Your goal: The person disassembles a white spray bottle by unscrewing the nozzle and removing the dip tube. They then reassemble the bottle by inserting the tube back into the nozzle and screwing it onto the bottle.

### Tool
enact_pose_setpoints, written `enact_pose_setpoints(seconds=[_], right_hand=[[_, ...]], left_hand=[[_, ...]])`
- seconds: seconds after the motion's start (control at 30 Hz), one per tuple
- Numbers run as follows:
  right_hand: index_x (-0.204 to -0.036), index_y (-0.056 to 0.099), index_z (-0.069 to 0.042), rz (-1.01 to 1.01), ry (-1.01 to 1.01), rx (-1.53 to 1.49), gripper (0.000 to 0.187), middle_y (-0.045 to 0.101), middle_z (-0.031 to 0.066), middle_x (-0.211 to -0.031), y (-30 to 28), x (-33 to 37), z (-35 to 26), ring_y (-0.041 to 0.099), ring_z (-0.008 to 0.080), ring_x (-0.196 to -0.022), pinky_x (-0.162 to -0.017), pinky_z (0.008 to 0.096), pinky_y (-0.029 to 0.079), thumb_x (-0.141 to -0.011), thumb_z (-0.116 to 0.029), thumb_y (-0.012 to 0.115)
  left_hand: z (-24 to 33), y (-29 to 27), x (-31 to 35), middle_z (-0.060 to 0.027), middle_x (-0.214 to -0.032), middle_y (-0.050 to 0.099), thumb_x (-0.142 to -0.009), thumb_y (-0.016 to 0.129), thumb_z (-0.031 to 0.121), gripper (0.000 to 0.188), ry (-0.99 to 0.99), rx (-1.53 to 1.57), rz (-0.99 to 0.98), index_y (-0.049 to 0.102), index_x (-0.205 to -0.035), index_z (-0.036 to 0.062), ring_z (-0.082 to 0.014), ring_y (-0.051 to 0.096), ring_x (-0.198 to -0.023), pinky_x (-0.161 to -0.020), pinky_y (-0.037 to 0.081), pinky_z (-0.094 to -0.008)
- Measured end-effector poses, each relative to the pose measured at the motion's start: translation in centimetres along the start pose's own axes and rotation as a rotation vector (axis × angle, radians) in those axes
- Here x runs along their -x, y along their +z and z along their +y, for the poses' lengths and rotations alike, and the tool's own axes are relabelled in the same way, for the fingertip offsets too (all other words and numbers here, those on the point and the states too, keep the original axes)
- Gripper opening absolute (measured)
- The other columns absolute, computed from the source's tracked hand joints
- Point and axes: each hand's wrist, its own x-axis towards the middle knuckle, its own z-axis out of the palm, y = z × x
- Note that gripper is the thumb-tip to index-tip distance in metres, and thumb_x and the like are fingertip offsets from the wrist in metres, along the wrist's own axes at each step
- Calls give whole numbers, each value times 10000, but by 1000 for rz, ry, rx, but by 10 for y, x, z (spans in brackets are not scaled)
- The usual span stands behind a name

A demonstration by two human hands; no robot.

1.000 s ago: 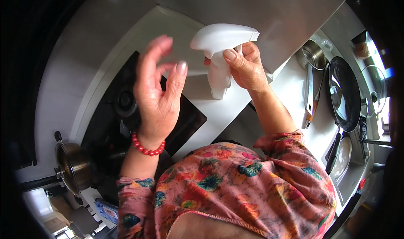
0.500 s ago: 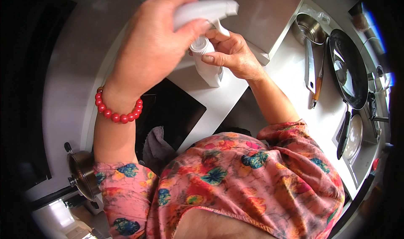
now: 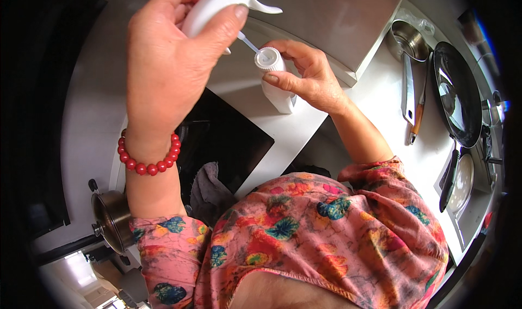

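My left hand (image 3: 171, 64), a red bead bracelet at its wrist, is closed around a white trigger spray head (image 3: 220, 7). The head is raised and tilted above the bottle. A thin pale dip tube (image 3: 248, 42) slants down from it, and its lower end is at the mouth of a white bottle (image 3: 278, 94). Around the bottle's neck is a ribbed white ring (image 3: 268, 59). My right hand (image 3: 307, 78) grips the bottle just below that neck, thumb in front and fingers behind. The bottle stands nearly upright over the light counter.
A black hob (image 3: 228, 140) with a grey cloth (image 3: 209, 186) at its near edge lies below my hands. To the right are a steel saucepan (image 3: 409, 39) and a black frying pan (image 3: 457, 94). A lidded pot (image 3: 114, 222) is at the lower left.
My left hand has moved left and up with the spray head, showing the dip tube and the bottle's mouth. The right hand still grips the bottle.
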Motion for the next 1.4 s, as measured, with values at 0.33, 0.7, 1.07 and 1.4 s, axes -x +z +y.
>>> enact_pose_setpoints(seconds=[0.33,0.7,1.07,1.4], right_hand=[[-1043,595,0,208,-71,309,342,624,55,-885,25,-1,-9,553,115,-807,-724,265,455,-775,-167,729],[-1145,543,24,166,12,86,381,610,31,-950,25,1,-2,529,78,-847,-742,233,448,-831,-146,677],[-1041,551,16,244,-153,155,298,565,159,-880,33,2,2,544,307,-793,-696,357,436,-787,-91,667],[-1003,546,14,290,-266,230,280,567,186,-859,33,-2,4,544,372,-786,-670,415,432,-763,-69,664]], left_hand=[[-5,10,3,-54,-894,609,-835,664,127,300,46,-44,-68,546,-1058,-36,-70,561,-768,-642,453,-191],[-21,14,4,-68,-856,616,-832,655,118,322,90,-193,-151,542,-1092,-35,-80,561,-744,-630,449,-207],[-14,15,-4,-96,-777,598,-886,560,189,275,19,-363,-261,528,-1021,-47,-140,538,-688,-625,432,-284],[-16,28,-5,-175,-769,581,-917,498,174,240,96,-380,-271,483,-990,-55,-264,553,-687,-620,433,-356]])
